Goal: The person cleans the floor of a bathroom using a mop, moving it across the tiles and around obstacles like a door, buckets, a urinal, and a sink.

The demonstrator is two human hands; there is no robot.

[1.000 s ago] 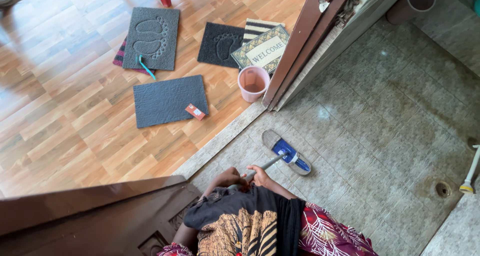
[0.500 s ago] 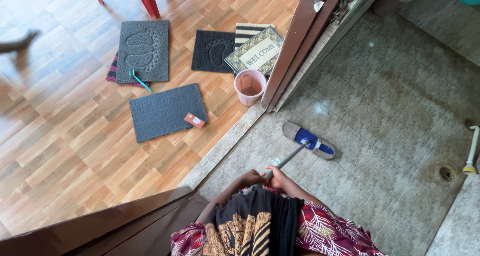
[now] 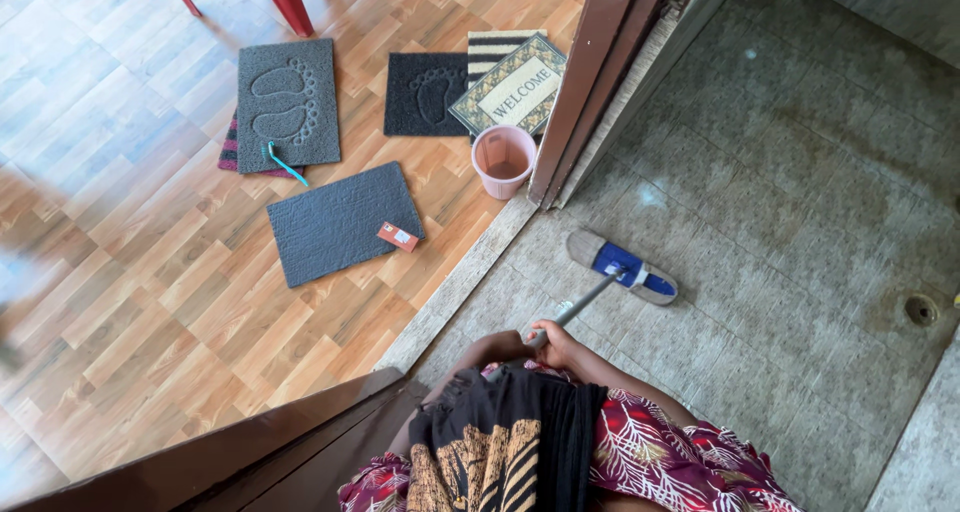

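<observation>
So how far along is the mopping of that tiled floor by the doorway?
Already done: several door mats and a pink bucket lie out on the wood floor, off the tiles. In hand: both hands, left hand and right hand, grip the handle of a flat mop whose head rests on the tiled floor. Left: the tiles look blotchy with dark patches near the drain, so much seems unmopped.

head cam | worn high, looks steeply down | near torso | floor below
</observation>
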